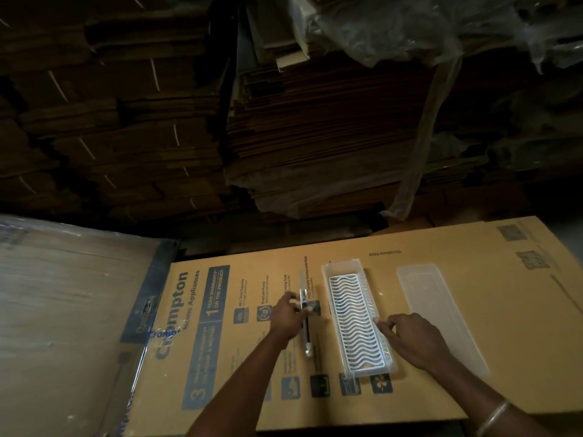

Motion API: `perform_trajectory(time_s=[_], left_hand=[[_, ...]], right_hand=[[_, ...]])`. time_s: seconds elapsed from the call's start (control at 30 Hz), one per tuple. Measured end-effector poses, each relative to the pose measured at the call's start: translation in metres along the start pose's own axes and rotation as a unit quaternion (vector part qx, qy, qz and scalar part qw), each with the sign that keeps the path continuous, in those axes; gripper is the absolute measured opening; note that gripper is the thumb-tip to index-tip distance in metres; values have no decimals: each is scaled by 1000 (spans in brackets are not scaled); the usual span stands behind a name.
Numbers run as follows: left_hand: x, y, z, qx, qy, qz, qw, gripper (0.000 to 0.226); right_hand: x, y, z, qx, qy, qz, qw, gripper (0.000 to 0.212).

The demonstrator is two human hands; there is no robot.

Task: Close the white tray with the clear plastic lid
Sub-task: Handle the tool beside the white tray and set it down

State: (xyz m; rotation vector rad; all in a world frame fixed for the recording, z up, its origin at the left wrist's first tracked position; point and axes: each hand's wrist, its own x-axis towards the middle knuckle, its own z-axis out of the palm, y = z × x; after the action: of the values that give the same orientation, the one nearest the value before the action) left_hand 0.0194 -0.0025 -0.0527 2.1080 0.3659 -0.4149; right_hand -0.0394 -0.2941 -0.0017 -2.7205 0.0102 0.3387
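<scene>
A long white tray (326,280) lies lengthwise on a flattened printed cardboard box, with a white wavy grid insert (356,320) inside it. The clear plastic lid (438,307) lies flat to the tray's right, apart from it. My right hand (410,337) hovers at the tray's right rim, fingers curled, touching or nearly touching the edge. My left hand (288,315) is left of the tray, fingers pinched on a slim metallic knife-like tool (305,313) that lies parallel to the tray.
The cardboard sheet (457,386) ends near the bottom of the view. A plastic-wrapped pale board (63,310) sits at the left. Tall stacks of flattened cartons (315,137) rise behind, with a plastic sheet (426,137) hanging down.
</scene>
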Motion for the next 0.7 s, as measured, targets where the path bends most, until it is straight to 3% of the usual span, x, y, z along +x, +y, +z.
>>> perform_trajectory(time_s=[0.1,0.27,0.37,0.47,0.7], left_hand=[[-10,31,-15,-131,-27,26,991,42],[-16,56,-23,-164,-7,76,984,22],[-19,64,-24,-199,-6,83,977,14],[-20,70,-26,-208,-10,89,974,14],[-20,83,-28,-216,-42,90,971,38]], right_hand=[[6,-1,-1,6,4,-2,1000,58],[10,-7,1,5,9,-11,1000,61],[15,-11,0,9,17,-10,1000,75],[20,-13,0,25,15,-10,1000,90],[29,-14,0,29,19,-12,999,92]])
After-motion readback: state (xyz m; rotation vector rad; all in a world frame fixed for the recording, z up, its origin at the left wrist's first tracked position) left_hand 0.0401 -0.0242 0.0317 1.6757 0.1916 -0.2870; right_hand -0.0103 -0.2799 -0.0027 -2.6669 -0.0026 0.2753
